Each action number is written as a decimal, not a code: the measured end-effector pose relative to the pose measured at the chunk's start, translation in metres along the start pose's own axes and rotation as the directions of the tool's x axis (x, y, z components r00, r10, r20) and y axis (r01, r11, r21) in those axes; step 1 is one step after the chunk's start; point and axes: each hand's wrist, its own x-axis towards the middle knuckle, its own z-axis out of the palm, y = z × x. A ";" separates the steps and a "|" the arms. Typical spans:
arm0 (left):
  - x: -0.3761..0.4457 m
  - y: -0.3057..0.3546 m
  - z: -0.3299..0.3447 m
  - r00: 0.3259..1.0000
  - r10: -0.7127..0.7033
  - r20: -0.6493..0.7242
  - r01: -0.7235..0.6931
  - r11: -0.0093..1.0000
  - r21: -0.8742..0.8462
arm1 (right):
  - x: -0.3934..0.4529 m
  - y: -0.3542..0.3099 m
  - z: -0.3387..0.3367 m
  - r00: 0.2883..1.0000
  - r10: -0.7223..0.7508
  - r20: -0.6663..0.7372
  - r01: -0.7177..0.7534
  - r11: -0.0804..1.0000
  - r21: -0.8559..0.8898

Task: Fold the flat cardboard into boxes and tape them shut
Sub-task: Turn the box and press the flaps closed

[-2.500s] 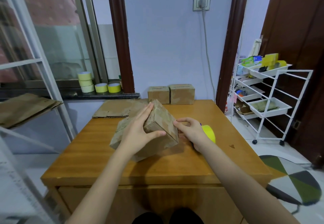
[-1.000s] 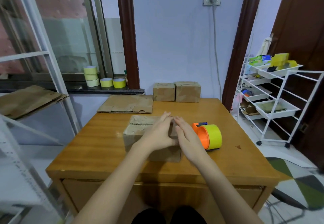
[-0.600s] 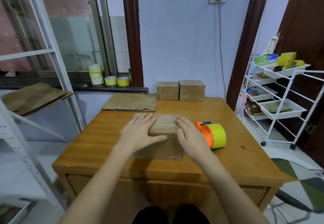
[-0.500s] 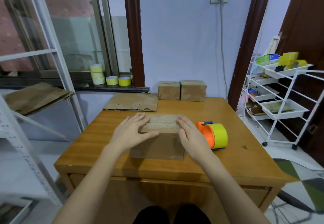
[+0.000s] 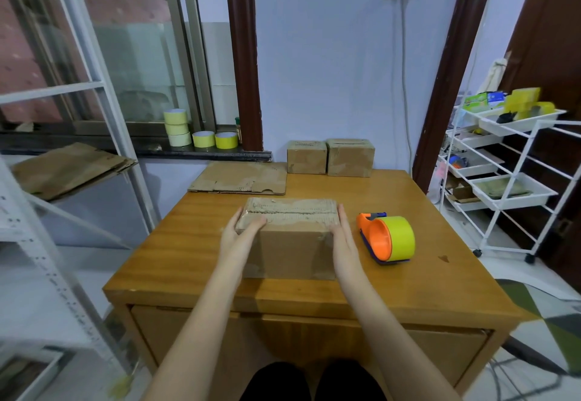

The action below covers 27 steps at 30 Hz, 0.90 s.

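Folded boxes: three. One worn brown box point(image 5: 290, 237) at desk point(image 5: 176, 262) centre near the front edge, top flaps closed; two boxes point(image 5: 330, 158) at the rear edge. Flat cardboard point(image 5: 240, 178): one sheet, overhanging rear-left. Tape dispenser point(image 5: 388, 240): one, just right, bare desk beyond. Left hand point(image 5: 240, 237) grips the box's left end, thumb on top; right hand point(image 5: 344, 240) pressed flat on its right side

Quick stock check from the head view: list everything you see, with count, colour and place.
Cardboard box: 1, brown, table centre, between both hands.
Tape dispenser: 1, orange with yellow roll, right of that box.
Finished boxes: 2, brown, table's far edge.
Flat cardboard: 1 stack, brown, table's far left.
Tape rolls: 5, yellow, windowsill.
Table: 1, wooden.
Trolley: 1, white, right.
Left hand: holds box's left side.
Right hand: flat against box's right side.
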 end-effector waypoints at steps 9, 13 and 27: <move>0.002 -0.013 -0.004 0.995 -0.100 0.016 0.100 0.995 -0.002 | 0.010 0.015 -0.001 0.992 0.124 -0.024 -0.124 0.992 0.021; -0.003 -0.011 0.000 0.995 -0.101 0.005 0.101 0.995 -0.008 | 0.006 0.016 0.001 0.975 0.219 -0.046 -0.217 0.975 0.042; -0.024 0.009 0.020 0.695 0.561 0.450 -0.571 0.051 0.819 | 0.002 -0.018 -0.011 0.978 -0.193 -0.076 0.116 0.815 -0.567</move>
